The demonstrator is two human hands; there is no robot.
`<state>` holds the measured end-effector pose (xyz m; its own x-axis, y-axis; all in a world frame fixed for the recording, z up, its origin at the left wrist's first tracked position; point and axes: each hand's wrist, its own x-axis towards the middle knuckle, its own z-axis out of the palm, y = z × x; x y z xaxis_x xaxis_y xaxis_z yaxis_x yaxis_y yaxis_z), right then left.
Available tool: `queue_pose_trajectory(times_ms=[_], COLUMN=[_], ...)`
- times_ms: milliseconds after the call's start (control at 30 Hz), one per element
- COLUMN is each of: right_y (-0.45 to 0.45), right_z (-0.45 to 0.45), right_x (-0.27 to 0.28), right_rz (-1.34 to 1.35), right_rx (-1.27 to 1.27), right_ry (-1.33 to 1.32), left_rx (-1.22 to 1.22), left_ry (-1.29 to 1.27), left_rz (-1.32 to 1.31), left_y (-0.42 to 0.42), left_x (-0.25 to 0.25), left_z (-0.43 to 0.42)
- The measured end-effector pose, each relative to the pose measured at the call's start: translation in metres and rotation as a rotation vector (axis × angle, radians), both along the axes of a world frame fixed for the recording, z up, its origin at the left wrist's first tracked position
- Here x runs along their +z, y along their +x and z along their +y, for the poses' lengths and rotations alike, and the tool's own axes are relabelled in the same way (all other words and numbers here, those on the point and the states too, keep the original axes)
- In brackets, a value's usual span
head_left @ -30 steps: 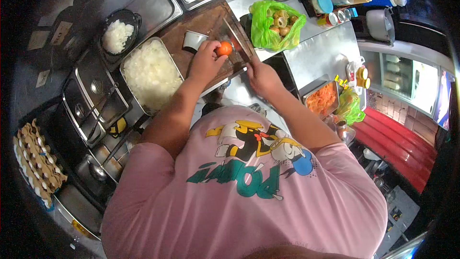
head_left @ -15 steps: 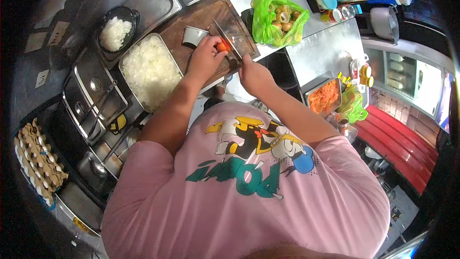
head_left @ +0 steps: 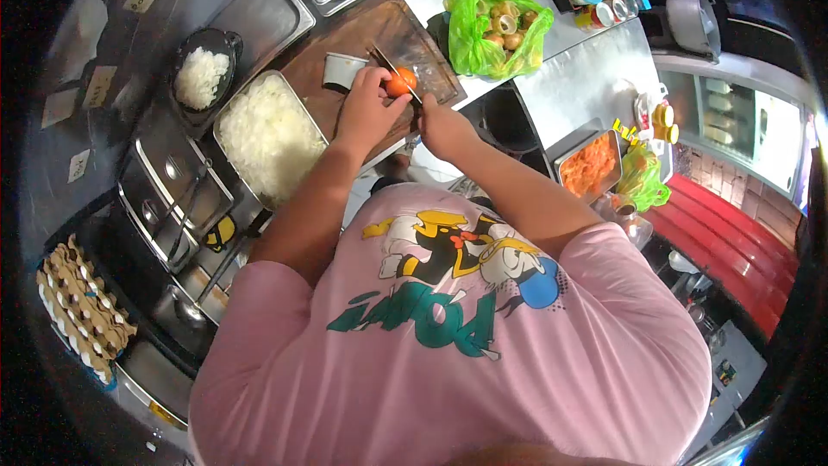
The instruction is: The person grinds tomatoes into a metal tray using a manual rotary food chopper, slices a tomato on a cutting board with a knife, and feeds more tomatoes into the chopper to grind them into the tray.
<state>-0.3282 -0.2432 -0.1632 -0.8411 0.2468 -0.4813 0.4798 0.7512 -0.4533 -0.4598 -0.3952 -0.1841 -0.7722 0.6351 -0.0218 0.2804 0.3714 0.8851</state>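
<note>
A round orange-red tomato [head_left: 398, 83] rests on the brown wooden cutting board [head_left: 392, 13]. My left hand [head_left: 369, 108] has its fingertips closed against the tomato's near left side, steadying it. In my right hand [head_left: 445, 128] is the handle of a kitchen knife [head_left: 379, 58]. Seen almost edge-on, its blade runs across the tomato; how deep it sits in the tomato I cannot tell. A small white-grey container [head_left: 343, 71] lies on the board just beyond my left fingers. Wet traces glisten on the board right of the knife.
Left of the board stands a metal tray of chopped onion [head_left: 267, 134], with a black bowl of white food [head_left: 202, 78] behind it. A green plastic bag [head_left: 466, 43] holding round brownish produce sits at the right. Farther right is a tray of chopped orange-red food [head_left: 590, 166].
The knife has moved left from beside the tomato to across it, its blade turning more edge-on. My right hand has shifted slightly left, and more of the tomato shows.
</note>
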Motion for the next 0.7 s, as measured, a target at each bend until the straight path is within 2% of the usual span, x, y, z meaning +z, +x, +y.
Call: queue_pose_trajectory(times_ms=[133, 233, 300, 433, 467, 500, 700], right_y=[0.006, 0.009, 0.006, -0.017, -0.026, -0.033, -0.061], right_z=[0.004, 0.014, 0.027, 0.053, 0.060, 0.063, 0.068], right_x=[0.023, 0.047, 0.059, 0.044, 0.043, 0.037, 0.009], right_rz=[0.123, 0.080, 0.151, 0.248, 0.137, 0.139, 0.288], right_rx=[-0.034, -0.109, -0.146, -0.174, -0.184, -0.191, -0.055], right_ry=[-0.055, -0.090, -0.085, 0.026, 0.004, 0.002, 0.041], left_rx=[0.013, -0.003, -0.014, -0.068, -0.076, -0.084, -0.133], left_ry=[0.002, -0.079, -0.026, -0.106, -0.126, -0.146, -0.227], left_rz=[-0.119, -0.220, 0.035, 0.056, 0.080, 0.105, 0.146], left_y=[-0.005, -0.006, -0.006, -0.002, -0.002, -0.002, -0.002], left_x=[-0.007, -0.004, -0.004, 0.004, 0.003, 0.002, 0.005], left_z=[0.004, 0.002, 0.004, 0.005, 0.006, 0.007, 0.003])
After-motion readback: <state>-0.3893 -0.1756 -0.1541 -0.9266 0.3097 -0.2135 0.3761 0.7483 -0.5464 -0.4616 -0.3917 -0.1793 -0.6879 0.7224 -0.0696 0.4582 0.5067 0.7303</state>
